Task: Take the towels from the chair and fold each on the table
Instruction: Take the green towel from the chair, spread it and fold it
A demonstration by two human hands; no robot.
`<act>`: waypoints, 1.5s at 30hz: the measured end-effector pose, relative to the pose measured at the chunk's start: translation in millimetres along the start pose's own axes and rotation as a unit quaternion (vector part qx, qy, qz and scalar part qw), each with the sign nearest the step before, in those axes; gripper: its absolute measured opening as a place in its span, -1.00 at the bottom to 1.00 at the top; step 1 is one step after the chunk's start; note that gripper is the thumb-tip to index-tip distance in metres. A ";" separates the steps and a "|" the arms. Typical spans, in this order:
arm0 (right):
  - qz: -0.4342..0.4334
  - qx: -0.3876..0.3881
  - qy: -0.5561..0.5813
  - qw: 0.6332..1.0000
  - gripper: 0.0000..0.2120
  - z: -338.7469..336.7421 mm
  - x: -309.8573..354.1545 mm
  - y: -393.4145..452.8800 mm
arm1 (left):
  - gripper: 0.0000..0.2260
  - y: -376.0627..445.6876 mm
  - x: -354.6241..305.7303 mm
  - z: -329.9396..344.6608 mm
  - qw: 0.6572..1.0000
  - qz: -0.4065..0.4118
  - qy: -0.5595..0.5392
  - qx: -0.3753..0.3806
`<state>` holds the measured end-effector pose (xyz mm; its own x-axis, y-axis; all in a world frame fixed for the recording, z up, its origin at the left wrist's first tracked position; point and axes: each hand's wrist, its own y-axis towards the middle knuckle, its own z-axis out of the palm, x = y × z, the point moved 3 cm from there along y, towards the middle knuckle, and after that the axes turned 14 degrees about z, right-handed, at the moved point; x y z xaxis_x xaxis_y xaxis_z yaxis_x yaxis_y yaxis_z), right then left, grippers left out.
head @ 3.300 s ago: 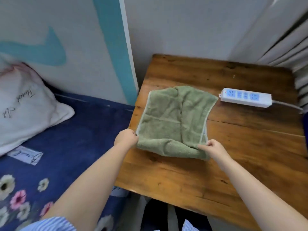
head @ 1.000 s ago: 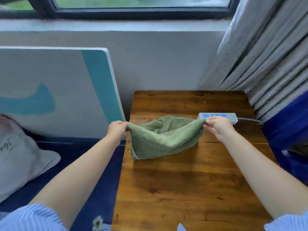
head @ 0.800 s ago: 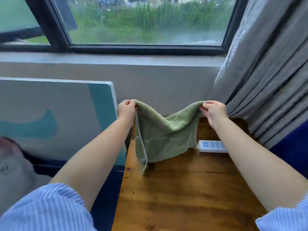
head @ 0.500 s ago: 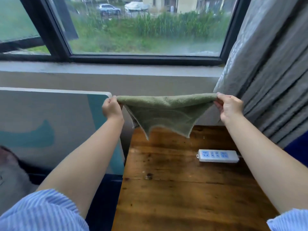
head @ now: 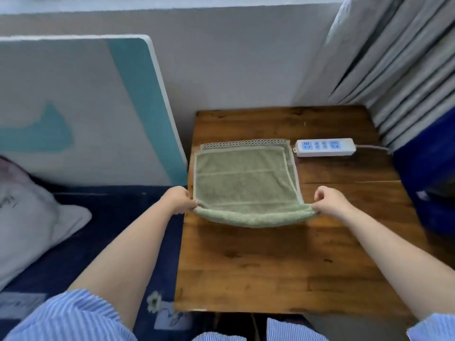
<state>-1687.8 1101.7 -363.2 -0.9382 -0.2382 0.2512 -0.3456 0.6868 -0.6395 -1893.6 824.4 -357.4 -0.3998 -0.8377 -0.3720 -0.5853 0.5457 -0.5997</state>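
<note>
Fingertips hidden in towel (head: pixel 246 183) fold; chair out of view.

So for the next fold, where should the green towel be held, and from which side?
By the two near corners of its folded edge, from the person's side, one at each end. The green towel lies flat on the wooden table, its hemmed edges far, and the left hand and right hand already pinch those corners, slightly lifted.
</note>
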 end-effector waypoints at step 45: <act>-0.128 -0.035 -0.226 0.965 -0.53 60.8 52.2 112.2 | -0.70 142.2 0.8 39.0 0.977 0.002 0.208 -0.046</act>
<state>-1776.7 1124.6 -466.1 -0.7405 -0.6708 0.0410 -0.5800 0.6070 -0.5434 -1949.6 900.5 -470.6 -0.6430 -0.7646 -0.0433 -0.6364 0.5649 -0.5252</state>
